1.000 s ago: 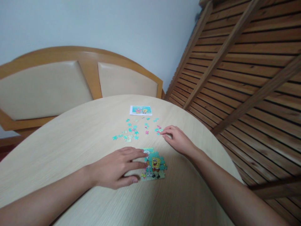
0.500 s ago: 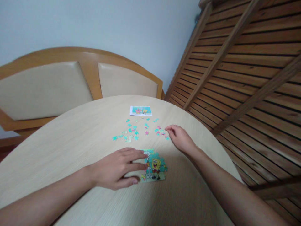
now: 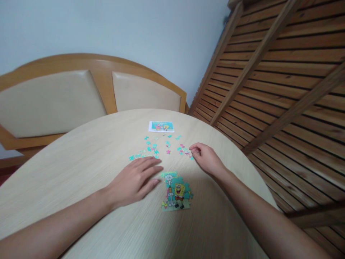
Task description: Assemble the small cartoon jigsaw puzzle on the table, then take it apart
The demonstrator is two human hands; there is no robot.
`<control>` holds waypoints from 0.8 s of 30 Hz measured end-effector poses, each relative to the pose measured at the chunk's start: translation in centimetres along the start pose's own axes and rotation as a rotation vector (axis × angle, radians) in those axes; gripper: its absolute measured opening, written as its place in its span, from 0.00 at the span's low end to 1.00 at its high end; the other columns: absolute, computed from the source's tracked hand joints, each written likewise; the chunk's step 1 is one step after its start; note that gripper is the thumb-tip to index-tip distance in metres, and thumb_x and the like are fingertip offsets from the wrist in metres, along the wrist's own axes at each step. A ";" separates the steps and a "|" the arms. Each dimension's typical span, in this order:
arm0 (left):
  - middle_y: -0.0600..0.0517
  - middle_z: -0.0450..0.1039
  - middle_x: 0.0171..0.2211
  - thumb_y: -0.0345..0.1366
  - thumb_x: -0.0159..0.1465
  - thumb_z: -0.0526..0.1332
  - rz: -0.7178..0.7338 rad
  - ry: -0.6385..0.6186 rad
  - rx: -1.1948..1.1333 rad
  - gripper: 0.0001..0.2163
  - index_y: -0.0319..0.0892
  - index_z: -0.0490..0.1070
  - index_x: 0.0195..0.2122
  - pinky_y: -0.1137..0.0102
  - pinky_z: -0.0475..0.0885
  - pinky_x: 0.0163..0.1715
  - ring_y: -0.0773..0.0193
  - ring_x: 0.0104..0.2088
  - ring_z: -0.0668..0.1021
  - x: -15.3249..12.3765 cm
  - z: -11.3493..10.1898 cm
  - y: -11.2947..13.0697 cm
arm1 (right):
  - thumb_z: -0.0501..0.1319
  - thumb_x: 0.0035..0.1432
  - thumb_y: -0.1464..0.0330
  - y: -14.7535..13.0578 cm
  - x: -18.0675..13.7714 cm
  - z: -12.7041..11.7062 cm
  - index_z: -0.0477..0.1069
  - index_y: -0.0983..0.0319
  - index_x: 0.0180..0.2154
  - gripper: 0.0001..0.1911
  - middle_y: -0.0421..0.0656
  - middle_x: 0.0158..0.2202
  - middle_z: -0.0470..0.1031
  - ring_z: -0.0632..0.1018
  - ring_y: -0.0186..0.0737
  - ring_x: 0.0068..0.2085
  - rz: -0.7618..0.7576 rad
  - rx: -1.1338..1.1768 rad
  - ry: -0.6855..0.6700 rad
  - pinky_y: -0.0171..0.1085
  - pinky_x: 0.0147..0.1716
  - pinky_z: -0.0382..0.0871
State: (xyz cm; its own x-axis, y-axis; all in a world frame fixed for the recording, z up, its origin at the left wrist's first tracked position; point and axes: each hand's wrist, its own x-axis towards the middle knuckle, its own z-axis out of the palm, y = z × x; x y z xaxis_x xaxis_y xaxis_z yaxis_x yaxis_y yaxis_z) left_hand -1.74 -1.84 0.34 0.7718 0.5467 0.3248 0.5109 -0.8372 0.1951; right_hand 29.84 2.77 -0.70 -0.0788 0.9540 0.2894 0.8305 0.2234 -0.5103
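Observation:
A partly joined jigsaw puzzle [image 3: 176,194] lies flat on the table, showing a yellow square character beside a tall pale one. Just up and left of it, my left hand [image 3: 137,180] is open, fingers stretched and spread, over the near edge of a left group of loose puzzle pieces [image 3: 149,149]. My right hand [image 3: 207,158] has curled fingers, with thumb and index close together at the edge of a smaller group of pink and teal puzzle pieces [image 3: 183,149]. Whether a piece sits between those fingertips is too small to tell.
Behind the loose pieces lies a printed picture card [image 3: 161,126] on the round wooden table [image 3: 88,154]. Padded wooden seat backs [image 3: 145,91] stand beyond the table against the wall. On the right, a slatted wooden panel [image 3: 256,82] slants near the table's edge.
My left hand has lifted off the left side of the joined puzzle and moved up, toward the loose pieces. The joined puzzle is now fully visible. My right hand has hardly moved.

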 end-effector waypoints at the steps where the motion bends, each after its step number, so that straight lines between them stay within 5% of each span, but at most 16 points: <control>1: 0.44 0.70 0.61 0.43 0.73 0.53 -0.058 0.015 0.030 0.18 0.44 0.67 0.60 0.47 0.68 0.59 0.48 0.61 0.71 0.0 0.1 -0.1 | 0.57 0.62 0.72 -0.1 0.0 0.0 0.76 0.61 0.39 0.09 0.46 0.38 0.81 0.79 0.44 0.39 -0.016 0.001 -0.001 0.42 0.41 0.71; 5: 0.43 0.71 0.60 0.46 0.73 0.54 -0.091 -0.015 0.041 0.21 0.43 0.64 0.63 0.48 0.68 0.59 0.47 0.60 0.71 0.2 0.5 -0.5 | 0.58 0.64 0.71 -1.3 -0.4 0.2 0.76 0.60 0.41 0.08 0.47 0.42 0.80 0.77 0.47 0.46 -0.193 0.000 -0.047 0.46 0.48 0.69; 10: 0.45 0.66 0.64 0.43 0.74 0.52 0.032 -0.112 -0.041 0.22 0.44 0.58 0.68 0.49 0.63 0.64 0.49 0.65 0.66 0.3 0.5 -0.9 | 0.55 0.68 0.72 -3.8 -1.7 1.2 0.74 0.56 0.54 0.16 0.45 0.55 0.77 0.72 0.45 0.58 -0.513 0.029 -0.268 0.50 0.58 0.62; 14: 0.47 0.63 0.66 0.41 0.74 0.53 0.091 -0.133 -0.080 0.24 0.46 0.54 0.70 0.49 0.61 0.65 0.49 0.67 0.64 0.2 0.5 -1.0 | 0.52 0.69 0.74 -4.7 -2.2 1.7 0.71 0.55 0.58 0.21 0.43 0.60 0.73 0.68 0.45 0.62 -0.602 0.005 -0.369 0.51 0.62 0.59; 24: 0.46 0.69 0.62 0.35 0.71 0.52 0.307 -0.194 -0.194 0.19 0.46 0.65 0.63 0.52 0.65 0.63 0.52 0.63 0.70 0.5 -0.6 0.2 | 0.61 0.65 0.71 -3.9 -1.3 -0.4 0.81 0.58 0.42 0.09 0.45 0.41 0.81 0.75 0.47 0.50 -0.599 -0.160 -0.265 0.48 0.52 0.68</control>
State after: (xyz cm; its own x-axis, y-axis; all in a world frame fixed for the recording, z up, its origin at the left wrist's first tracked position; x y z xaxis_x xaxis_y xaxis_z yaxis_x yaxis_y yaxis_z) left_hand -1.49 -1.80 1.14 0.9436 0.2487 0.2186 0.1794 -0.9389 0.2936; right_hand 26.94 0.60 1.20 -0.6667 0.6961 0.2662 0.6714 0.7161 -0.1909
